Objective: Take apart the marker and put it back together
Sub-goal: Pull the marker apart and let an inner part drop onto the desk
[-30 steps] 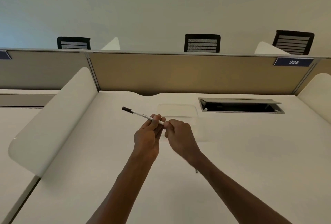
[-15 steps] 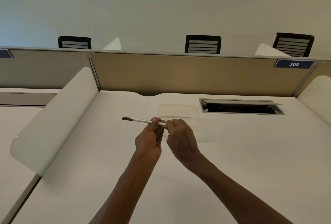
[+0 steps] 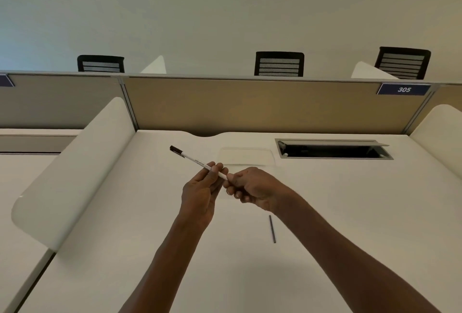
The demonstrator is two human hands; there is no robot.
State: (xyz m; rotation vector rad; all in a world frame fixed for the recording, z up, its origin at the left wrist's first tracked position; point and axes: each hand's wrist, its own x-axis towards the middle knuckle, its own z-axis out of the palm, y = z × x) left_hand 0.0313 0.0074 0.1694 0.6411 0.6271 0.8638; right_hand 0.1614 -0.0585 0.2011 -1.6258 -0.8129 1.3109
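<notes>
A slim white marker (image 3: 193, 161) with a black cap at its far left end is held above the white desk (image 3: 350, 212). My left hand (image 3: 201, 192) pinches its barrel near the middle. My right hand (image 3: 252, 187) is closed around the marker's near right end, which is hidden in the fingers. The two hands almost touch. A thin dark rod (image 3: 272, 229), possibly the marker's ink core, lies on the desk below my right wrist.
White curved dividers (image 3: 75, 172) stand at the left and at the far right. A tan partition (image 3: 250, 105) closes the back. An open cable tray (image 3: 332, 150) is sunk into the desk at the back right. Black chairs show behind the partition.
The marker's capped end has tilted up and away to the left. Both hands stay on it, and my right forearm has shifted so the dark rod on the desk now shows.
</notes>
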